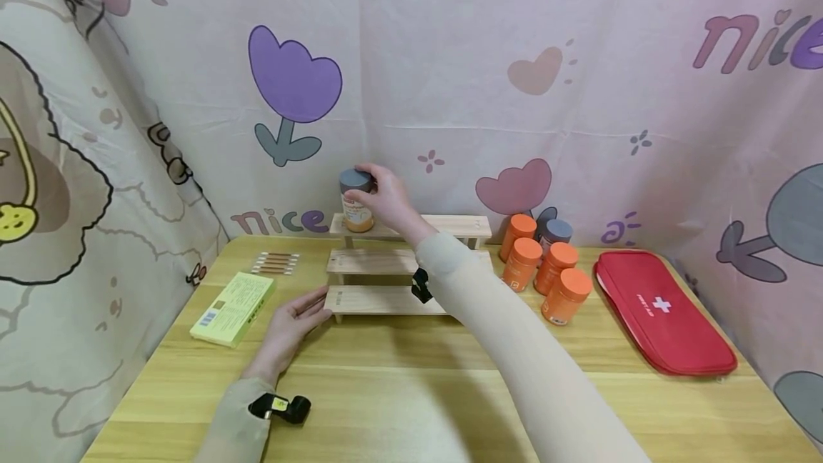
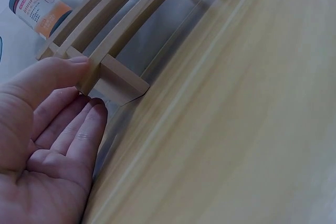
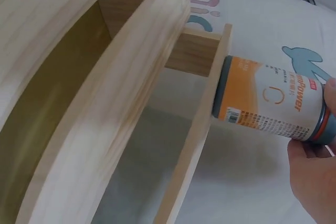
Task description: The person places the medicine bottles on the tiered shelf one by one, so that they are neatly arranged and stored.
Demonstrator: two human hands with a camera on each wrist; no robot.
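Observation:
A three-step wooden display rack [image 1: 373, 299] stands on the table by the back curtain. At the left of its top step, my right hand [image 1: 388, 198] grips a supplement bottle [image 1: 356, 209] by its grey-blue cap. The bottle is upright, with a white and orange label; in the right wrist view its base [image 3: 223, 87] meets the top board. My left hand [image 1: 289, 327] is at the left end of the lowest step. The left wrist view shows its thumb [image 2: 63, 72] on the board's end and the fingers below, pinching it. My right forearm hides part of the rack.
Right of the rack stand several orange bottles [image 1: 566, 296] and one grey-capped bottle [image 1: 556, 231]. A red first-aid pouch [image 1: 665, 313] lies at the far right. On the left are a yellow-green box [image 1: 233, 309] and several cotton swabs [image 1: 275, 264]. A patterned curtain [image 1: 424, 91] hangs behind.

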